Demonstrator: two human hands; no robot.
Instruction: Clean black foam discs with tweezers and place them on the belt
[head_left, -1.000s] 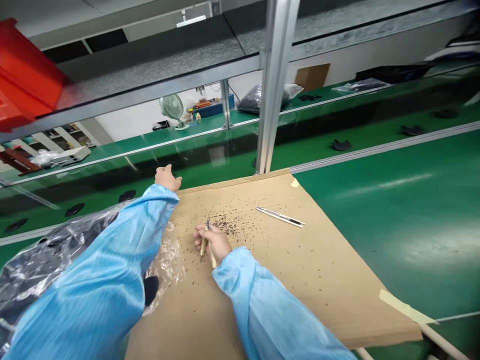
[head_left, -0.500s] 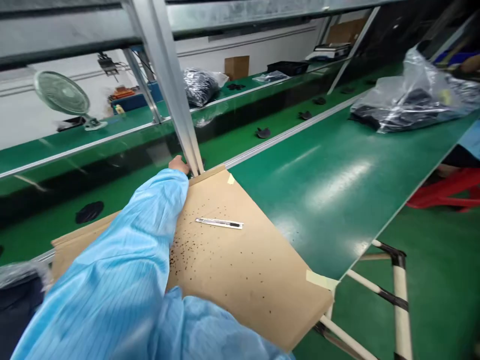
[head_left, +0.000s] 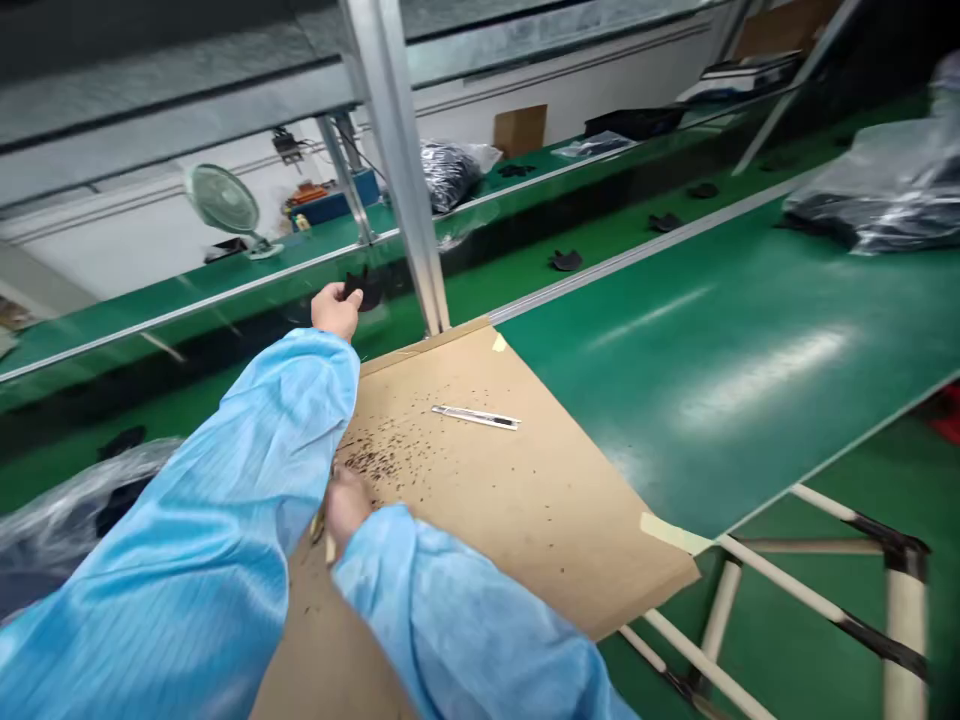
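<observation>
My left hand point(head_left: 336, 312) reaches out over the green belt, thumb and fingers closed on a floppy black piece point(head_left: 366, 289) with small points on its upper edge. Close to the left sleeve, my right hand point(head_left: 348, 505) is curled low over the brown paper point(head_left: 480, 530). Part of a small yellow-handled tool point(head_left: 318, 522) shows beside its fingers; the sleeve hides the rest, so its kind is unclear. Dark crumbs point(head_left: 375, 460) are scattered on the paper around the right hand. A slim utility knife point(head_left: 476, 417) lies on the paper, touched by neither hand.
An upright metal post point(head_left: 409, 180) stands at the paper's far edge. More black pieces point(head_left: 566, 261) lie along the green belt point(head_left: 517, 275). Clear plastic bags point(head_left: 885, 190) sit at right and left. A fan point(head_left: 223, 200) stands behind; a pipe frame point(head_left: 810, 590) is at lower right.
My left hand has come away from beside the post, moving left with a black piece in its fingers. My right hand has come into view over the paper. The view has swung left.
</observation>
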